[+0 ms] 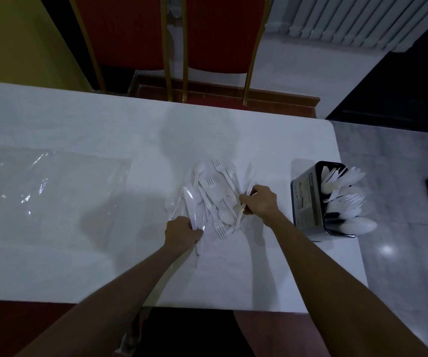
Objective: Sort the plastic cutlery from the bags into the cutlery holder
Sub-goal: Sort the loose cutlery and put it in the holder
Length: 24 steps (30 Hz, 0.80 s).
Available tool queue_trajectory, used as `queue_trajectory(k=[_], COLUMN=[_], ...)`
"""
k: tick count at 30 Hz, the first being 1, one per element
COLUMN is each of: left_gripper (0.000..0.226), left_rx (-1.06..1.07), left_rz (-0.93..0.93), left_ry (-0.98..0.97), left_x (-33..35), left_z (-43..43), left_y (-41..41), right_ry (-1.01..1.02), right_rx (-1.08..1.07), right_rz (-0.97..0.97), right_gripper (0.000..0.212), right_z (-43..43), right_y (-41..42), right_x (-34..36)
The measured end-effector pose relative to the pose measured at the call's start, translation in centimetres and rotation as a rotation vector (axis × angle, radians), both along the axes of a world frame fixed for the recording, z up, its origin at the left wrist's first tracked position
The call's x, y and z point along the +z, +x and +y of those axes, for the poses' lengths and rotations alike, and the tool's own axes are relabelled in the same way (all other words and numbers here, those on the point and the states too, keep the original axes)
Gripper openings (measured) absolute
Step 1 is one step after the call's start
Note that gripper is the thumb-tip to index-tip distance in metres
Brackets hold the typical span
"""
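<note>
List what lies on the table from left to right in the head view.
Clear plastic bag → pile of loose cutlery → cutlery holder. The left hand and right hand overlap the pile, so are omitted.

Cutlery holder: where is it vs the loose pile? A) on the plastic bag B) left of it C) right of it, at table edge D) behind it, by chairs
C: the cutlery holder stands right of the loose pile, at the right edge of the table.

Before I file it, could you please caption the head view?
Left hand and right hand each grip plastic cutlery from the loose pile; cutlery holder stands alongside.
</note>
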<state>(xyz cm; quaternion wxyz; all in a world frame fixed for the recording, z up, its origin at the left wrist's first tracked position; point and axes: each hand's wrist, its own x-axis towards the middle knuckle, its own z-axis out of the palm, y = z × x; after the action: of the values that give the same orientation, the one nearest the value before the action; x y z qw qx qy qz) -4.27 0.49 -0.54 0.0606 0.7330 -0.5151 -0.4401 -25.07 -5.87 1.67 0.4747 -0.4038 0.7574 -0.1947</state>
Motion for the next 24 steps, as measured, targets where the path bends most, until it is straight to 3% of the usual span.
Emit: queue_trajectory(k=[4, 10, 12, 15, 18, 24], left_gripper=[0.032, 0.035, 0.029, 0.039, 0.030, 0.045], left_rx=[-0.092, -0.102, -0.102, -0.042, 0.018, 0.077], left_rz=[-0.042, -0.118, -0.074, 0.026, 0.127, 0.334], left_ry=[0.052, 0.097, 0.135, 0.175, 0.205, 0.489], left_x=[-0.3, -0.2, 0.0, 0.2, 0.7, 2.6], left_z=[0.6, 0.5, 0.3, 0.6, 0.6, -0.4], left_y=[-1.0, -1.2, -0.4, 1.4, 3.0, 5.4], right_ry=[0.014, 0.038, 0.043, 0.033, 0.042, 0.055], right_rx=[0.022, 0.089, 0.103, 0.119, 0.142, 0.186], right_rz=[-0.039, -0.079, -0.094, -0.128, -0.141, -0.171], right_gripper=[0.023, 0.018, 0.019, 0.019, 0.022, 0.026], right_z=[0.5, 1.4, 1.5, 1.5, 1.5, 1.5], right_y=[-0.1, 0.0, 0.0, 0.0, 0.2, 0.8], right_x=[0.1, 0.0, 0.3, 1.0, 1.8, 3.2])
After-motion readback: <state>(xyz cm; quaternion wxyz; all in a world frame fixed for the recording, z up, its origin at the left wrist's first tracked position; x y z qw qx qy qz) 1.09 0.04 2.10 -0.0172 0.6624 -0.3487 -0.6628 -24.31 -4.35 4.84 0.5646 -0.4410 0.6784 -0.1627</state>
